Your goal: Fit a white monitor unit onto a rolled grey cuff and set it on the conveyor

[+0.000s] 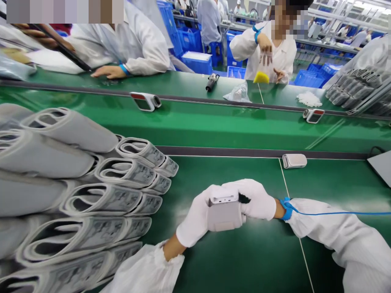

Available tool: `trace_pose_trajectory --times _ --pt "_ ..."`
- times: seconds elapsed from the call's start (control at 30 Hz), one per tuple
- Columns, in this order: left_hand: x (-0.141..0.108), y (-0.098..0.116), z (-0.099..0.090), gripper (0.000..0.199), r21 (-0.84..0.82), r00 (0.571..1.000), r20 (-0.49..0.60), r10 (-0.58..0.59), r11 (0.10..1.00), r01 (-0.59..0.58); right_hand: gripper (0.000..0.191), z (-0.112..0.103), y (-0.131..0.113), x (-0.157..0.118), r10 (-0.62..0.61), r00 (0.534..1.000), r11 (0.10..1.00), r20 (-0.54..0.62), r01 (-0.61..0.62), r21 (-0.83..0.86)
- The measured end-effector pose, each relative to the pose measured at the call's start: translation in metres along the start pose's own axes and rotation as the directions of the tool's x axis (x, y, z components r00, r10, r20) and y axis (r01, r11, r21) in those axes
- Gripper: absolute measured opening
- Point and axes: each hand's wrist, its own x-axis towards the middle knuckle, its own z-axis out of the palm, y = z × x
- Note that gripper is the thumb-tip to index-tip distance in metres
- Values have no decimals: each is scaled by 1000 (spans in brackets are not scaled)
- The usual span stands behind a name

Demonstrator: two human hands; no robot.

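A gloved worker holds a monitor [224, 196] above the near worktop [244, 260], its white body uppermost and its grey cuff [224, 216] below. The left hand [195, 219] is curled part-closed around the monitor's left side; the right hand [255, 199], partly closed too, grips from the right and far side, a dark gap showing at its inner edge. Some fingertips are hidden. The step in hand appears to be a two-handed hold or handling of the piece, and any move from here would call for a steady grip that keeps body and cuff together. A blue wristband [287, 208] with a cord circles the right wrist. Rolled cuffs [137, 173] are heaped at left, and a small roll [295, 160] rests near the worktop's back edge. Across a green strip [189, 122], two more monitors sit along the far rail, one at left [145, 101], the other at right [314, 115]. Beyond lie a dark tool [211, 82], a plastic bag [238, 92] and a white pile [309, 99], where a co-worker handles a yellow item [261, 77]. Blue crates [195, 62] and others in white coats fill the workshop behind.
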Motion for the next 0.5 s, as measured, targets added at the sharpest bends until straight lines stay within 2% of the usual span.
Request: trace_pose_trajectory --times 0.13,0.27,0.4,0.5 --pt "-1 5 3 31 -43 995 -40 -88 995 86 39 5 -7 -5 107 994 994 -4 -107 1" --pt "-2 14 10 39 -134 978 -35 -204 971 197 22 7 -9 -6 230 972 967 42 -223 -124" --pt "-2 15 13 42 -192 976 -50 -213 961 200 16 5 -5 0 271 961 962 47 -269 -47" --pt "-3 6 11 35 -162 984 -93 -155 977 138 18 4 -1 4 261 964 964 53 -263 35"
